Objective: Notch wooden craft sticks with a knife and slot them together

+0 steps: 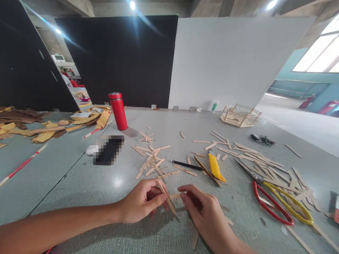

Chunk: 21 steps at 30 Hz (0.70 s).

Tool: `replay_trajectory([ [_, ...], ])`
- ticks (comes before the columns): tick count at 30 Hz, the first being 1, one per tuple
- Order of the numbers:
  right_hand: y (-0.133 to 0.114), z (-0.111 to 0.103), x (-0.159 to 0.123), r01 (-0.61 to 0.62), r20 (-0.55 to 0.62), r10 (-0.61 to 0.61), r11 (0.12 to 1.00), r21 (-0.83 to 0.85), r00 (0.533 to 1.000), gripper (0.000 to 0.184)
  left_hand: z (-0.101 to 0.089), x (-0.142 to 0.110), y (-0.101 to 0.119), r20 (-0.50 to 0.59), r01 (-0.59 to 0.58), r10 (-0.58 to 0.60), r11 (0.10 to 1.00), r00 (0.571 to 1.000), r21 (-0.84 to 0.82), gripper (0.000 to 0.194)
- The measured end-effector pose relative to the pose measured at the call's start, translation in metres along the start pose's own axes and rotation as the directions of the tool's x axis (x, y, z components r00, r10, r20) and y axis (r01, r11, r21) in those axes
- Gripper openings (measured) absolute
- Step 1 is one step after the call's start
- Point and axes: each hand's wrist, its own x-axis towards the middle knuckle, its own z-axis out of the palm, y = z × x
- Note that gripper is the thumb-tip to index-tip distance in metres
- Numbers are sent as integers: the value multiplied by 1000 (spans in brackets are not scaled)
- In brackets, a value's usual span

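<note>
Between the thumb and fingers of my left hand (pixel 140 203) is a wooden craft stick (pixel 171 206), slanting down to the right. My right hand (pixel 209 213) pinches a short piece of craft stick (pixel 175 196), whose far end meets or passes behind the slanted one; I cannot tell whether they are joined. Just beyond my hands lies a loose pile of craft sticks (pixel 152 158). A black pen (pixel 186 164) and a yellow utility knife (pixel 215 167) rest on the table to the right of that pile.
Scissors (pixel 280 201) with red and yellow handles lie among many sticks (pixel 293 183) on the right. Farther back stand a stick-built frame (pixel 239 116), a small glue bottle (pixel 214 106) and a red flask (pixel 118 112). A blurred-out phone (pixel 108 150) and brown scraps (pixel 47 130) are left.
</note>
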Motion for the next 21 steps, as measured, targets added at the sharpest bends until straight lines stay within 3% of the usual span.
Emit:
replay_trajectory([
  [4,2,0,-2,-9,46,9,1000,3,999,27,0,0,1,2,-10,10,1000,1000,-9,34],
  [16,7,3,-2,-27,27,26,999,38,999,28,1,0,0,-20,-17,16,999,1000,-36,33],
  [21,6,5,-16,140,-24,-144,984,-108,989,23,1,1,2,-32,-20,18,998,999,-60,33],
])
